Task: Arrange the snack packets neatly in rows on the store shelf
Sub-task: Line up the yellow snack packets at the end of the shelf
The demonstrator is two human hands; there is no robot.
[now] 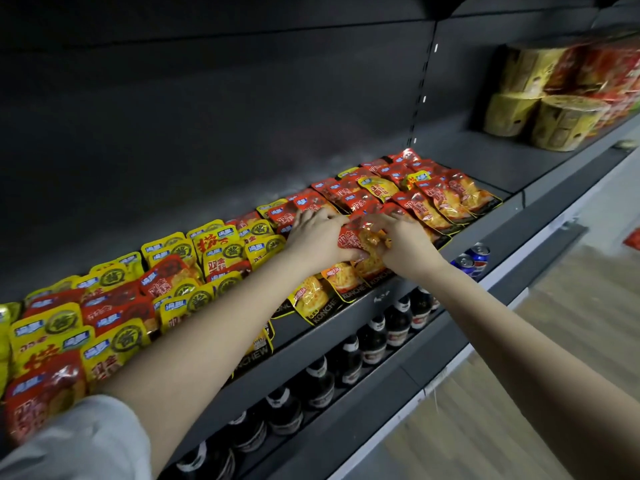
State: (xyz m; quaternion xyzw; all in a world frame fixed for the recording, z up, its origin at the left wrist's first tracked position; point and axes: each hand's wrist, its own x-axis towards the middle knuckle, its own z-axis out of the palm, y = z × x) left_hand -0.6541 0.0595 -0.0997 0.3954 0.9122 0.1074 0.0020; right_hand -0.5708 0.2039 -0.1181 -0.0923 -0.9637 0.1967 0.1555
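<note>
Red snack packet is being held just above the middle of the store shelf, left grip and right grip both pinching it, apparently mid-placement, the next move calling for squaring it with the neighbouring red packets.

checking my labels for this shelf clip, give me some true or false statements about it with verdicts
1. The left hand and the right hand both hold one red packet. True.
2. Dark bottles stand below the snack shelf. True.
3. Yellow snacks lie mostly at the right end. False: the yellow packets lie mostly toward the left.
4. Drink cans sit among the snacks. False: the blue cans stand lower down, right of the bottles.
</note>
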